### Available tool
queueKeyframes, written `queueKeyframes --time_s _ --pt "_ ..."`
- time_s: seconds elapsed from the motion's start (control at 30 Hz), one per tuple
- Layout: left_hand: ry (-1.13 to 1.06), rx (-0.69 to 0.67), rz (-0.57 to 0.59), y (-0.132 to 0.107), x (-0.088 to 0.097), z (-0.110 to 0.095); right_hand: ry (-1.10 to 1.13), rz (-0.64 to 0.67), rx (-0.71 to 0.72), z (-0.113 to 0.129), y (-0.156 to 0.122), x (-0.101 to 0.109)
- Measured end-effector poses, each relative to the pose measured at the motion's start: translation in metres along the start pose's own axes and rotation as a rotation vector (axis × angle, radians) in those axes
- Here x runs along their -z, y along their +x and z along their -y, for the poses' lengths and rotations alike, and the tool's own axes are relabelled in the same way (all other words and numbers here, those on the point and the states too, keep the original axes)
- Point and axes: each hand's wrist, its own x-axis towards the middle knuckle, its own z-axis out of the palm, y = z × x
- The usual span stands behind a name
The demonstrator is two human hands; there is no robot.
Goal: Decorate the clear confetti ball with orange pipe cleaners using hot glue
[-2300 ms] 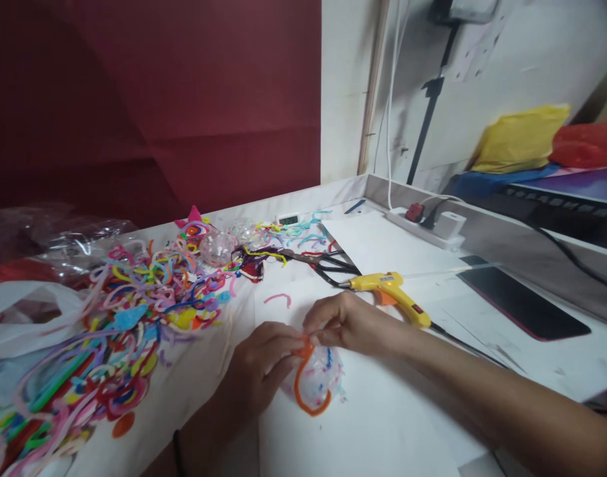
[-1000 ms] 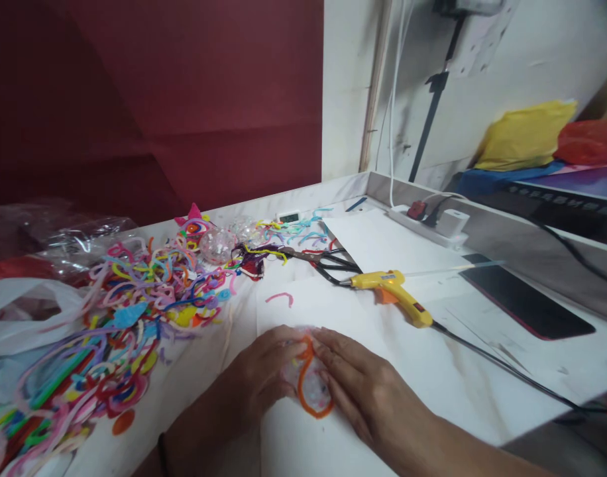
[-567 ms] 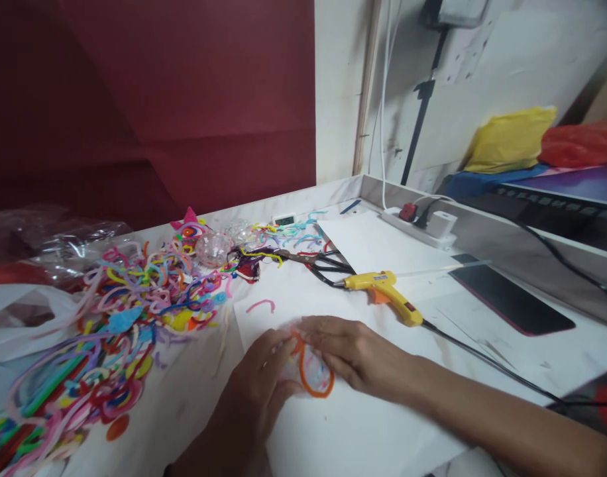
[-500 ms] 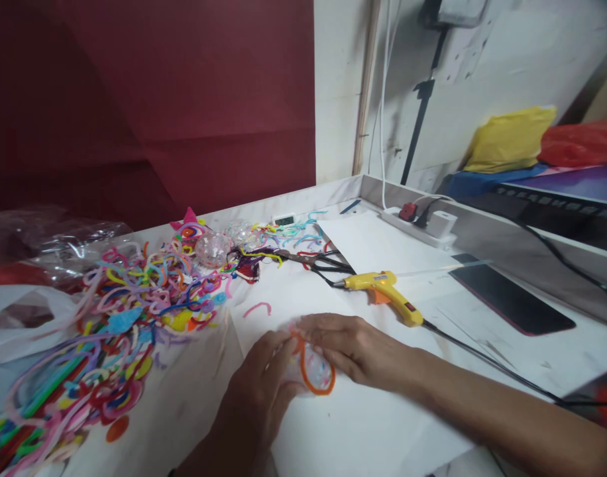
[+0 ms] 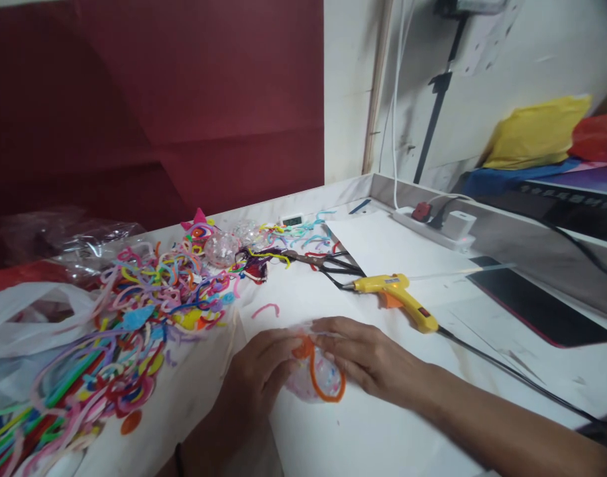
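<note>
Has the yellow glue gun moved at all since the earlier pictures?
No. The yellow glue gun lies where it did, its nozzle close beside the scissors on the table; only the camera view has shifted.

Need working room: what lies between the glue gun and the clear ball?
Head view: from the glue gun, just bare white paper, then the right hand, its fingers on the clear ball.
</note>
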Motion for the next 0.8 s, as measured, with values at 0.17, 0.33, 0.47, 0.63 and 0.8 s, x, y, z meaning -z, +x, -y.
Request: queueKeyframes --time_s 0.17,0.33,0.47,0.63,0.8 --pt "-0.008 -0.034 -0.055 0.0069 0.0005 -0.0063 -0.016 -0.008 -0.023 0.0006 -0.001 -0.0007" --pt "0.026 -0.067 -0.11 0.0079 -0.0028 -0.0066 0.013 -0.021 -0.033 0.0018 0.0 0.0006" --pt "0.042 -0.103 -0.117 0.0067 -0.0062 -0.004 0.03 -0.029 -0.07 0.0009 -0.0005 -0.0001" --pt "0.057 -0.126 -0.157 0.0066 -0.0069 -0.0048 0.013 -0.066 -0.045 -0.0024 -0.0014 -0.0036" --pt "0.074 -0.133 -0.151 0.0081 -0.0077 -0.0065 -0.01 -0.12 0.006 -0.0028 -0.002 -0.0049"
